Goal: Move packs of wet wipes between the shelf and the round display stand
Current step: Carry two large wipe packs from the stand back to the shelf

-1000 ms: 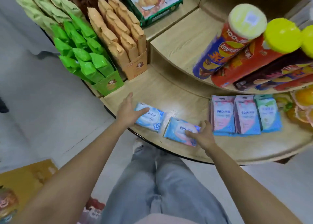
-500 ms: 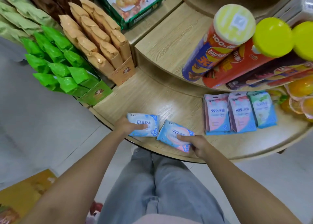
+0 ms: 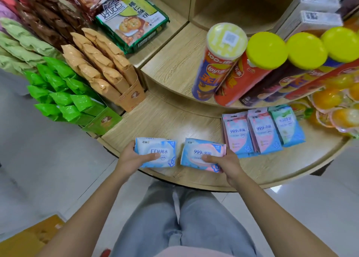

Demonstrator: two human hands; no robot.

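Round display stand [image 3: 174,118], wood tiers. Lay's chip cans [image 3: 215,70] lie on the middle tier. Row of wet wipes packs [image 3: 262,132] on the bottom tier, right side. At its front edge: left hand [image 3: 132,156] grips blue EDI pack [image 3: 159,149], right hand [image 3: 228,162] grips pink-blue 99.9 pack [image 3: 200,149], thumbs on top. Held packs side by side, not touching.

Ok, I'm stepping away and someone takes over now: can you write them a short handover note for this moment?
Left hand grips the blue-white pack; right hand grips the pink-blue pack, both at the front edge of the round stand, lowest tier.
A row of packs lies on that tier to the right.
Done: both packs in hand.
Left: probably carrying them to the shelf, which is out of view; the row is untouched.
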